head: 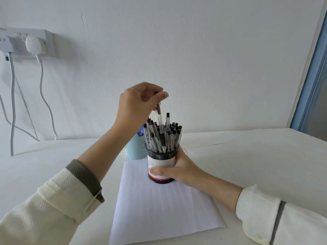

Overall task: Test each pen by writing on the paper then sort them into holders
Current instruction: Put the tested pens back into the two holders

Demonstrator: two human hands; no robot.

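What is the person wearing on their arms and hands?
Cream knitted sleeves. The left sleeve ends in a wide grey-brown cuff with a thin cream loop of cord; the right sleeve has a narrow grey stripe near its end. The left hand and right hand are bare, with no gloves.

White wall (194, 50) with a socket (26, 43), blue frame (315, 76) at right

Blue cup (134, 149) crowds mesh holder (161, 167) rear-left; paper (159, 209) near half open.
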